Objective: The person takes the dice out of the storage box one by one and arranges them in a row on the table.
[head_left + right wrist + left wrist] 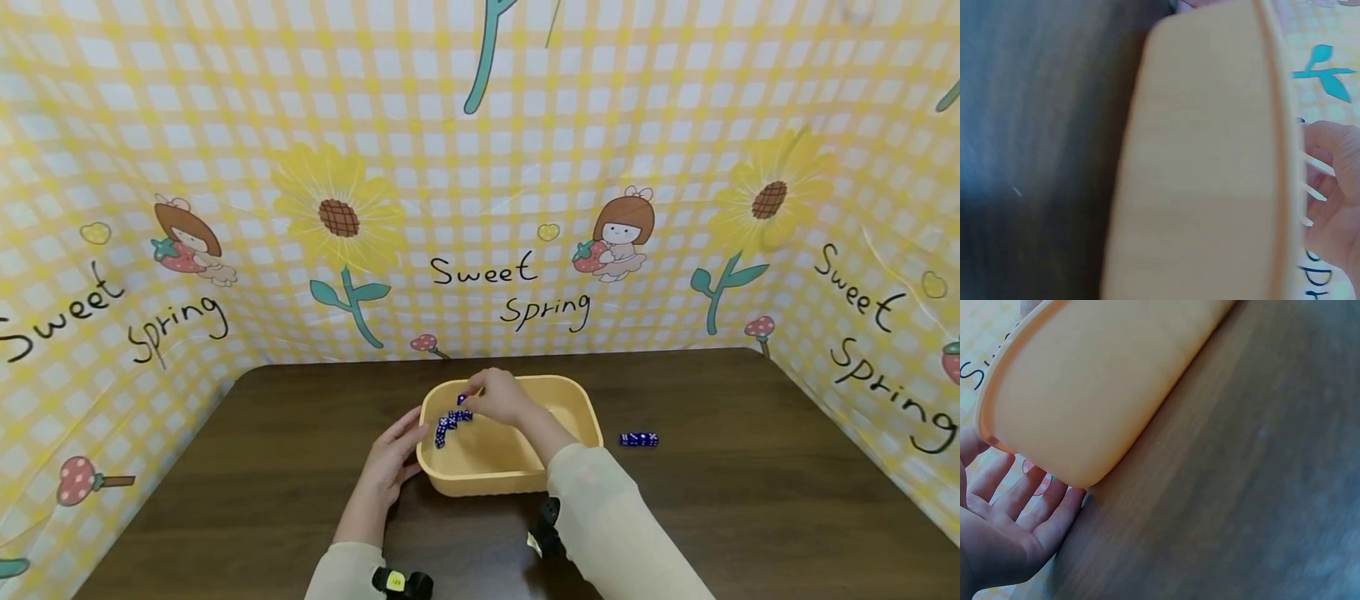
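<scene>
A yellow plastic bin (480, 481) stands on the dark wooden table. Inside it, toward the left end, several blue dice with white pips (450, 421) lie in a bent line. Over that line my right hand (498, 398) pinches one blue die (461, 400) between thumb and fingers. The left hand (393, 457) rests against the bin's left side. Its fingers (1054, 503) are fairly straight along the outer wall in the left wrist view, with the thumb near the rim. From the right wrist, the bin's wall hides the right fingertips.
A short row of blue dice (638, 439) lies on the table (720, 500) to the right of the bin. A yellow checked cloth (480, 183) with printed flowers and lettering rises behind the table and on both sides.
</scene>
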The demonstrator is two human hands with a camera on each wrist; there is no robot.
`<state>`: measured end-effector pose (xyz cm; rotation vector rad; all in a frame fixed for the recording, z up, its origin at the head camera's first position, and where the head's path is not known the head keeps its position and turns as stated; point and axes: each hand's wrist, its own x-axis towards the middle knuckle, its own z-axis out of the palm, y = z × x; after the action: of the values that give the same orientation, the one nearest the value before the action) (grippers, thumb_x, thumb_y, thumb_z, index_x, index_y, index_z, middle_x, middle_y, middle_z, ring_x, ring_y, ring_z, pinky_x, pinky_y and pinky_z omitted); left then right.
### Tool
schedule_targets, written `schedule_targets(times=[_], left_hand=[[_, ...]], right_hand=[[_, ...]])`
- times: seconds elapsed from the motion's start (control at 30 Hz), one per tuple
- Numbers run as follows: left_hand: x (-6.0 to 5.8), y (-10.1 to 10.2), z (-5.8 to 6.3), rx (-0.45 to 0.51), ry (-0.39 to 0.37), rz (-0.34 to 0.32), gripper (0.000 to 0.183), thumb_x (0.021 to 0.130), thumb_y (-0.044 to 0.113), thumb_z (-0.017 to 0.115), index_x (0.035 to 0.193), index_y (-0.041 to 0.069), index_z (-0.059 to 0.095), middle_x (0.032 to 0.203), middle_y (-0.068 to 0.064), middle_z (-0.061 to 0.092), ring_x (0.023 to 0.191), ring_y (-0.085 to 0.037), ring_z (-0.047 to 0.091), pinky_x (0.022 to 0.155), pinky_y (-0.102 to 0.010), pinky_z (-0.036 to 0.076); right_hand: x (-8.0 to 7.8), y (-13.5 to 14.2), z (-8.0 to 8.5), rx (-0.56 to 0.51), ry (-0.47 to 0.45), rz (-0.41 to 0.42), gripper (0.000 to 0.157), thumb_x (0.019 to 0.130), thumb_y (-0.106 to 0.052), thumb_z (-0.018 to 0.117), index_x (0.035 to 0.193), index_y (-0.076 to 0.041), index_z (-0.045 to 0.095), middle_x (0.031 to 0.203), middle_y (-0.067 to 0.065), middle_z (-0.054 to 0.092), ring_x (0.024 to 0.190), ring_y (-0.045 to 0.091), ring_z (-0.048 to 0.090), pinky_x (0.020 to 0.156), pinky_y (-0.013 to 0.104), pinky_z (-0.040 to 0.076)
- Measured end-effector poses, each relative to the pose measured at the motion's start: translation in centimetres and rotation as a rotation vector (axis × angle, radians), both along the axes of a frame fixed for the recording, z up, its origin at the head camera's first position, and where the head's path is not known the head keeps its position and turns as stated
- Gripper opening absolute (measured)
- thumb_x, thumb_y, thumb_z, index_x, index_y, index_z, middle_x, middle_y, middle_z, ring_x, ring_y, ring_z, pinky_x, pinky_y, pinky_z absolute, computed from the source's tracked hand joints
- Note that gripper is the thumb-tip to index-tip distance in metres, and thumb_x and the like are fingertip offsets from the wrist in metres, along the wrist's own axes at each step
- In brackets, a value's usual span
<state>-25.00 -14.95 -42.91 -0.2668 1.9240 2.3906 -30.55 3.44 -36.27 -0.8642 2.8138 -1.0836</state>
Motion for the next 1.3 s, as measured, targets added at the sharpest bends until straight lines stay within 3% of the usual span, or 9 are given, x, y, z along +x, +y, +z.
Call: schedule_targets(times=[0.27, 0.47, 0.73, 1.0, 1.17, 1.3], left_hand=[[0.0, 0.0, -0.1, 0.016, 0.003, 0.006, 0.05, 0.081, 0.015, 0.058, 0.128, 0.01, 0.042, 0.129, -0.011, 0.041, 0.111, -0.028, 0.042, 0.079, -0.045, 0.039], [-0.1, -0.1, 0.0, 0.009, 0.001, 0.002, 0.049, 0.082, 0.015, 0.058, 0.128, 0.01, 0.042, 0.128, -0.012, 0.041, 0.111, -0.028, 0.041, 0.079, -0.045, 0.039], [-0.1, 0.0, -0.2, -0.017, 0.008, 0.003, 0.05, 0.081, 0.019, 0.059, 0.128, 0.01, 0.043, 0.128, -0.012, 0.041, 0.109, -0.027, 0.043, 0.077, -0.044, 0.04], [-0.1, -0.1, -0.2, -0.011, 0.001, -0.003, 0.05, 0.081, 0.018, 0.059, 0.128, 0.011, 0.042, 0.129, -0.01, 0.04, 0.109, -0.026, 0.043, 0.079, -0.045, 0.039], [-0.3, -0.1, -0.4, -0.001, -0.008, 0.018, 0.05, 0.078, 0.02, 0.062, 0.126, 0.013, 0.046, 0.126, -0.009, 0.044, 0.106, -0.024, 0.046, 0.076, -0.044, 0.041], [-0.2, -0.1, -0.4, 0.008, -0.018, 0.031, 0.051, 0.076, 0.02, 0.064, 0.123, 0.013, 0.049, 0.124, -0.007, 0.046, 0.105, -0.023, 0.047, 0.076, -0.043, 0.041]], right_hand=[[-0.6, 1.7, 2.2, 0.021, 0.078, -0.013, 0.009, 0.077, -0.013, 0.063, 0.084, -0.009, 0.067, 0.081, -0.002, 0.062, 0.077, 0.014, 0.055, 0.068, 0.026, 0.042], [-0.6, 3.1, 3.8, 0.034, 0.053, -0.033, 0.014, 0.079, -0.015, 0.062, 0.089, -0.007, 0.066, 0.084, 0.0, 0.062, 0.077, 0.013, 0.055, 0.068, 0.026, 0.043], [-0.7, 5.9, 5.3, -0.034, 0.043, 0.021, 0.014, 0.079, -0.01, 0.06, 0.09, -0.003, 0.066, 0.088, 0.005, 0.061, 0.073, 0.015, 0.055, 0.059, 0.026, 0.044], [-0.3, 8.7, 6.7, -0.106, 0.105, -0.02, 0.015, 0.076, -0.008, 0.06, 0.088, -0.002, 0.067, 0.092, 0.009, 0.061, 0.079, 0.02, 0.056, 0.067, 0.03, 0.045], [0.0, 10.0, 7.3, -0.129, 0.072, -0.053, 0.012, 0.077, -0.01, 0.061, 0.086, -0.004, 0.067, 0.092, 0.006, 0.06, 0.083, 0.02, 0.053, 0.068, 0.032, 0.044], [0.3, 11.2, 7.4, -0.141, 0.095, -0.055, 0.012, 0.077, -0.009, 0.061, 0.085, -0.003, 0.067, 0.092, 0.008, 0.059, 0.084, 0.022, 0.052, 0.07, 0.033, 0.043]])
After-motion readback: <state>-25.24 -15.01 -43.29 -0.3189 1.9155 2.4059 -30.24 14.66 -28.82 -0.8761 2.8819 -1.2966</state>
